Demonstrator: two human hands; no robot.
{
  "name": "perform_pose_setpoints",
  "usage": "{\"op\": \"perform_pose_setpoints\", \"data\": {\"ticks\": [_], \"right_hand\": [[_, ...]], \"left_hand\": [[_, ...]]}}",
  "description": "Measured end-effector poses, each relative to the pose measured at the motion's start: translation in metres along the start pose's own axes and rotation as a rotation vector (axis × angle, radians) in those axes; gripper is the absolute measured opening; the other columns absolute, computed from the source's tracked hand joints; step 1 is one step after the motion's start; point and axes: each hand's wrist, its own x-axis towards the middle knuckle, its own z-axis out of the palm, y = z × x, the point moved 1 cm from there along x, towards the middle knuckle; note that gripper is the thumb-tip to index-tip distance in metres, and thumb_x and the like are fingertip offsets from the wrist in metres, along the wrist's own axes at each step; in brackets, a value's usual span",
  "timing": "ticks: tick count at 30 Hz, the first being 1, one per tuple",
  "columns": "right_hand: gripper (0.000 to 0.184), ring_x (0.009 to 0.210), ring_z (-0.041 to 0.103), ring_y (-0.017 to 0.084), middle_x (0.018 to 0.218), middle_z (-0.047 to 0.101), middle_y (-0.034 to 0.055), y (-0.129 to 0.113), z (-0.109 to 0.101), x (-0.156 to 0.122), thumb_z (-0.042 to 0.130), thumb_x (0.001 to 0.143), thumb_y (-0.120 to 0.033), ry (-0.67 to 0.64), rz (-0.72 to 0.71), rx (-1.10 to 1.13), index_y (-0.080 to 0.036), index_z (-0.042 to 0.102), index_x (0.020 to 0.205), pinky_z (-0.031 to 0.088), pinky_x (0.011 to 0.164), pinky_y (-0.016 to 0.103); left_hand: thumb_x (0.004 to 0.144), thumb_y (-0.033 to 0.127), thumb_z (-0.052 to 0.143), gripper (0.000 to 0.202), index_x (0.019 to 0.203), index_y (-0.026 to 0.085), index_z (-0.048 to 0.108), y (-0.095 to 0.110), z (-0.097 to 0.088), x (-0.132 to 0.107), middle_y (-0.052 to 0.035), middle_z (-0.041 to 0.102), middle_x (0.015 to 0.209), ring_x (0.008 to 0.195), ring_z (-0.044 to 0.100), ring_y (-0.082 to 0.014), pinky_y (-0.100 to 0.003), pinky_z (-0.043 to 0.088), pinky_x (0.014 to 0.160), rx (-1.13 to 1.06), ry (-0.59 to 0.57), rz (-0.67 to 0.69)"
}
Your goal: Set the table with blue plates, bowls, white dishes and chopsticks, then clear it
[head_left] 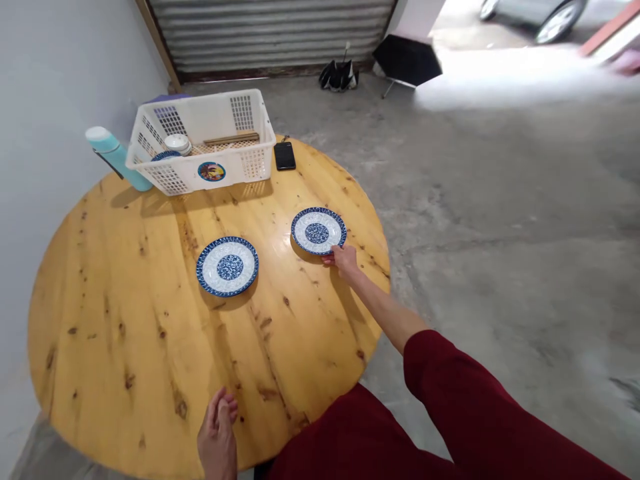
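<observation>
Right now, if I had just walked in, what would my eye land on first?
Probably the blue-patterned plate near the middle of the round wooden table, and the matching plate farther right, its near rim held by the person's right hand. Beyond them, toward the table's far side, stands a white plastic basket, with a light-blue bottle just left of it.
</observation>
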Motion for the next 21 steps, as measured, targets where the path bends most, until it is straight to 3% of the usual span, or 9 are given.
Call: {"op": "perform_pose_setpoints", "data": {"ticks": [6, 10, 13, 16, 18, 21], "right_hand": [[0.014, 0.041, 0.058, 0.014, 0.049, 0.063, 0.0023, -0.002, 0.004, -0.020, 0.054, 0.090, -0.014, 0.082, -0.045, -0.017, -0.013, 0.059, 0.077, 0.052, 0.043, 0.022], [0.027, 0.041, 0.058, 0.013, 0.052, 0.062, 0.0028, 0.013, 0.004, -0.045, 0.053, 0.097, -0.028, 0.122, -0.048, -0.031, -0.015, 0.056, 0.074, 0.051, 0.043, 0.022], [0.024, 0.043, 0.058, 0.012, 0.057, 0.064, 0.0016, 0.039, 0.018, -0.075, 0.054, 0.096, -0.029, 0.030, -0.080, -0.100, -0.016, 0.056, 0.076, 0.048, 0.043, 0.020], [0.016, 0.051, 0.061, 0.011, 0.066, 0.066, 0.0009, 0.057, 0.053, -0.101, 0.057, 0.092, -0.027, -0.192, -0.179, -0.209, -0.016, 0.063, 0.082, 0.046, 0.046, 0.018], [0.016, 0.063, 0.063, 0.012, 0.075, 0.069, 0.0018, 0.056, 0.084, -0.110, 0.056, 0.092, -0.027, -0.282, -0.321, -0.296, -0.017, 0.068, 0.088, 0.049, 0.054, 0.018], [0.018, 0.083, 0.065, 0.017, 0.088, 0.071, 0.0047, 0.041, 0.128, -0.114, 0.058, 0.092, -0.029, -0.291, -0.535, -0.486, -0.019, 0.073, 0.092, 0.052, 0.077, 0.025]], "left_hand": [[0.065, 0.062, 0.068, 0.065, 0.109, 0.015, 0.071, -0.017, -0.061, 0.047, -0.0084, 0.077, 0.092, 0.084, 0.075, -0.0251, -0.040, 0.064, 0.081, 0.058, -0.049, 0.012], [0.069, 0.062, 0.066, 0.062, 0.108, 0.014, 0.071, 0.002, -0.071, 0.065, -0.0094, 0.077, 0.090, 0.084, 0.075, -0.0250, -0.040, 0.063, 0.080, 0.112, -0.081, 0.069], [0.078, 0.056, 0.062, 0.055, 0.112, 0.014, 0.070, 0.041, -0.054, 0.078, -0.0108, 0.077, 0.097, 0.088, 0.075, -0.0228, -0.038, 0.062, 0.084, 0.160, -0.140, 0.165], [0.086, 0.048, 0.054, 0.048, 0.116, 0.014, 0.070, 0.090, -0.024, 0.107, -0.0107, 0.077, 0.097, 0.091, 0.074, -0.0217, -0.034, 0.059, 0.084, 0.263, -0.123, 0.313], [0.089, 0.044, 0.051, 0.044, 0.116, 0.015, 0.070, 0.124, 0.000, 0.135, -0.0109, 0.077, 0.100, 0.093, 0.073, -0.0218, -0.033, 0.057, 0.086, 0.384, -0.108, 0.431], [0.091, 0.044, 0.049, 0.045, 0.120, 0.015, 0.068, 0.167, 0.036, 0.172, -0.0106, 0.076, 0.099, 0.089, 0.071, -0.0214, -0.033, 0.054, 0.085, 0.508, -0.107, 0.537]]}}
